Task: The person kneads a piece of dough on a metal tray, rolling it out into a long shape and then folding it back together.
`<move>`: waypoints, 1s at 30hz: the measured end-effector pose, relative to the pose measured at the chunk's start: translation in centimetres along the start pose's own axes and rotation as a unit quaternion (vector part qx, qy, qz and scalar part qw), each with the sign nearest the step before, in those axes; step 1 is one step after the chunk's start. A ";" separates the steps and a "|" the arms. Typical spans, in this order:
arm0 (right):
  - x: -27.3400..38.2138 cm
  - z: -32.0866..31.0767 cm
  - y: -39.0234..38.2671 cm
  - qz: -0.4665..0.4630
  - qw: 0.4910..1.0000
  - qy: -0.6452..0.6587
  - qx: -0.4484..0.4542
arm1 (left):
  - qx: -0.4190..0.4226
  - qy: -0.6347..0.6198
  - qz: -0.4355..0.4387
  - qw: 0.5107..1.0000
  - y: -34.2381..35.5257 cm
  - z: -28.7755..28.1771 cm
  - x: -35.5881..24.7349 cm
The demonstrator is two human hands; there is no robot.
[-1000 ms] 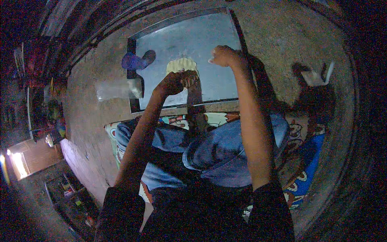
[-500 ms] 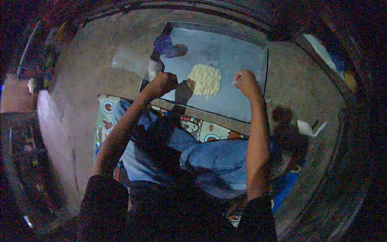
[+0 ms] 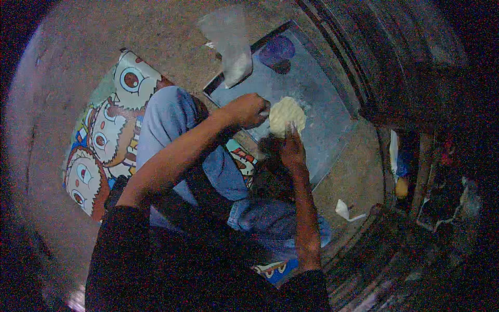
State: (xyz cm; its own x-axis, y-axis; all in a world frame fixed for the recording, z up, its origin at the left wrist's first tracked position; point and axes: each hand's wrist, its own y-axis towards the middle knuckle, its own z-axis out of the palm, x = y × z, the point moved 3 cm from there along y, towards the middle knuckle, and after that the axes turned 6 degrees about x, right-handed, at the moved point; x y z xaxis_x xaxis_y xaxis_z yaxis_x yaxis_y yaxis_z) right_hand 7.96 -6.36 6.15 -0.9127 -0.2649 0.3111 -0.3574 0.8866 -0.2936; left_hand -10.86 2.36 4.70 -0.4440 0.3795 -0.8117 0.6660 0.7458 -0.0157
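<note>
A pale, flattened, dimpled piece of dough [image 3: 285, 112] lies on the grey, dark-edged tray [image 3: 319, 135]. My left hand [image 3: 252, 110] is curled closed just left of the dough; what is inside its fingers is hidden. My right hand [image 3: 292, 143] has its fingers stretched out, their tips touching the dough's lower edge. A purple object [image 3: 275, 51] sits near the tray's far end, and a translucent plastic bag [image 3: 228, 39] lies over its upper left edge.
My crossed legs in jeans [image 3: 171, 125] rest on a cartoon-printed mat [image 3: 99, 145]. A white folded item [image 3: 345, 210] lies on the concrete floor [image 3: 78, 47] at the lower right. Dark clutter and upright pieces [image 3: 421, 177] line the right side.
The view has turned, so the tray appears angled and the mat shows more. My right hand has moved from beside the dough onto its edge, its fingers now stretched out.
</note>
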 end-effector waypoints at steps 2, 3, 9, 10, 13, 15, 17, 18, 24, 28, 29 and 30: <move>-2.4 0.9 0.4 0.016 0.998 -0.054 -0.003 | -0.005 0.003 0.005 1.000 0.5 2.0 1.6; -2.2 0.5 1.6 0.062 0.995 -0.068 0.029 | -0.007 0.014 0.009 1.000 0.6 1.9 2.2; 0.9 1.2 4.4 0.166 0.982 0.079 -0.046 | -0.021 0.078 0.057 0.995 0.4 4.1 3.5; -0.1 3.3 4.0 0.116 0.988 -0.065 -0.079 | -0.062 0.084 0.099 0.990 -1.0 3.3 2.3; 1.3 2.9 5.6 0.157 0.981 -0.116 0.014 | -0.151 0.087 0.128 0.976 -1.6 4.2 3.1; 2.1 1.9 6.1 0.166 0.979 -0.116 0.039 | -0.148 0.088 0.086 0.981 -1.0 4.1 3.2; -1.3 3.3 5.5 0.136 0.983 -0.124 0.022 | -0.047 0.067 0.052 0.995 -0.4 4.0 2.4; -1.7 3.4 5.4 0.095 0.978 -0.181 0.048 | 0.002 0.061 0.030 0.998 -0.4 3.9 2.4; -1.1 -1.5 5.1 0.146 0.971 -0.038 0.188 | -0.025 0.072 0.054 0.996 0.8 5.3 3.6; 1.8 -2.9 6.2 0.154 0.956 -0.116 0.223 | -0.099 0.025 0.063 0.993 1.5 7.5 5.2; 1.6 -3.0 6.3 0.140 0.958 -0.122 0.219 | -0.053 0.028 0.042 0.997 0.7 6.8 4.6; 0.2 -2.2 6.3 0.108 0.959 -0.127 0.230 | -0.005 0.030 0.027 0.999 -0.4 4.5 2.9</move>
State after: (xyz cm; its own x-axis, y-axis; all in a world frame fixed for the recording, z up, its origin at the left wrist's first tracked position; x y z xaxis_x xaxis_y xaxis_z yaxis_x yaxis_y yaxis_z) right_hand 6.00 0.00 6.33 -0.9731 -0.2301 -0.0141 -0.1518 0.6854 -0.7122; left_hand -9.71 0.64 -0.30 -0.4425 0.4509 -0.7751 0.6837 0.7290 0.0338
